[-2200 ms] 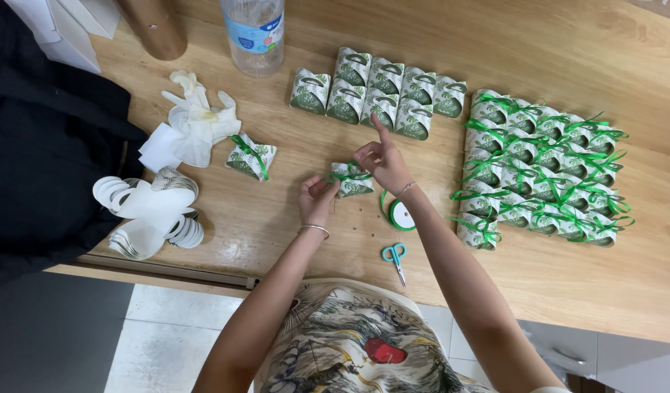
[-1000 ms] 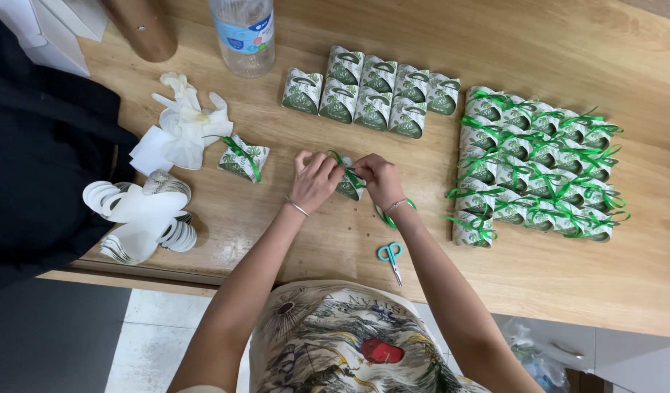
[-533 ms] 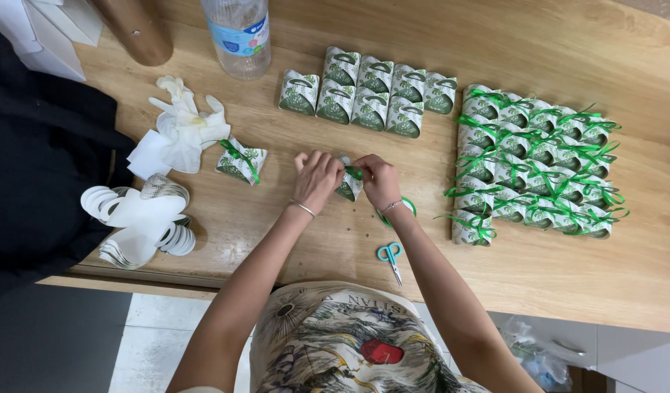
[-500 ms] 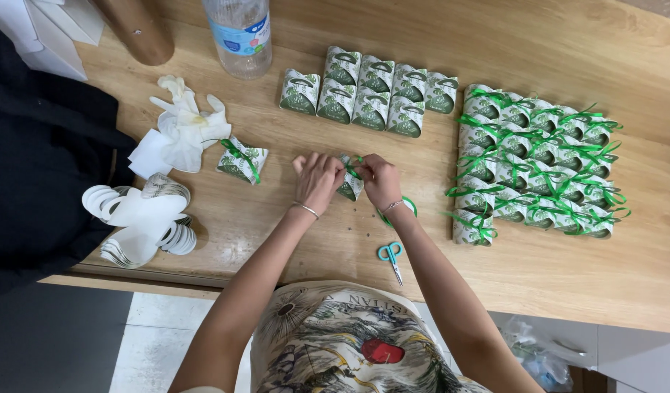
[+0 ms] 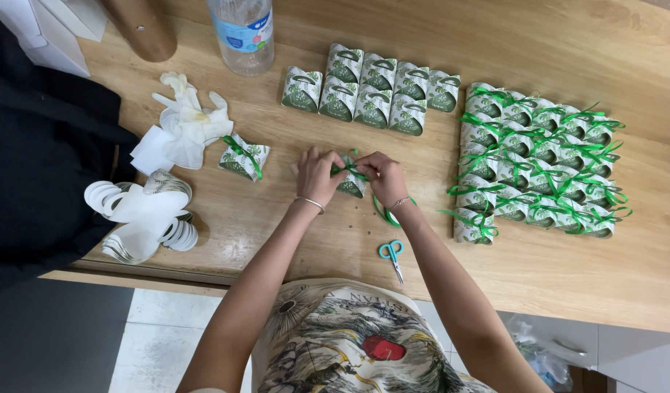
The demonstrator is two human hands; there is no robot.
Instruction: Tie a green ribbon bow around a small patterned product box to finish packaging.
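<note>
The person has bare arms with no sleeves in view. The left hand point(image 5: 317, 173) has a thin silver bracelet at the wrist, and the right hand point(image 5: 382, 175) too. The shirt point(image 5: 349, 342) is pale with a dark drawn print and one red patch.

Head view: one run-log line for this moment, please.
left hand + right hand: both on green ribbon | over small gift box | scissors lying nearby

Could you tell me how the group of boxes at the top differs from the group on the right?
The top boxes carry no ribbon; the right boxes are each tied with green ribbon. The top group is smaller, in two short rows; the right group is larger, in several rows. Both are small green-and-white patterned boxes on the wooden table.
</note>
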